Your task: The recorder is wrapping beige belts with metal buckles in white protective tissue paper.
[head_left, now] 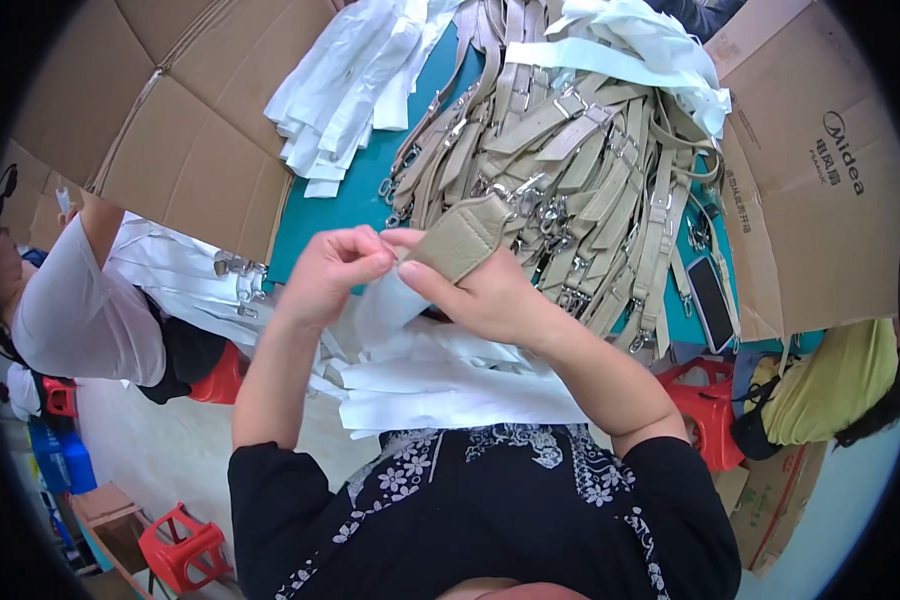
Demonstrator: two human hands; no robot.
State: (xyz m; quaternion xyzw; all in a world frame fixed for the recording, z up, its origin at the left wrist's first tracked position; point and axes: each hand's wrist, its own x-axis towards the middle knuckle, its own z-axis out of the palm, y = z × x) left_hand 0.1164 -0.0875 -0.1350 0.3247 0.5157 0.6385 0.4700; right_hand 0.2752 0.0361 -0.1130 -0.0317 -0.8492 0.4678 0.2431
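Note:
My right hand [495,296] grips a wide beige bag strap [457,238] with a stitched edge and a metal clasp at its far end. The thumb lies along the near side of the strap. Just left of it, the fingertips of my left hand [342,268] are pinched together close to the strap's edge. What they hold is too small to make out. Below both hands hangs a translucent white sleeve [390,300], above more white wrapping [450,395] across my lap. Beyond the hands lies a large heap of beige straps [590,170] with metal buckles and clasps.
White sleeves [355,85] lie on the green table [355,190]. Cardboard boxes [205,130] flank it; a phone [710,303] rests at right. Co-workers sit left [90,300] and right [840,390]. Red stools [183,548] stand around.

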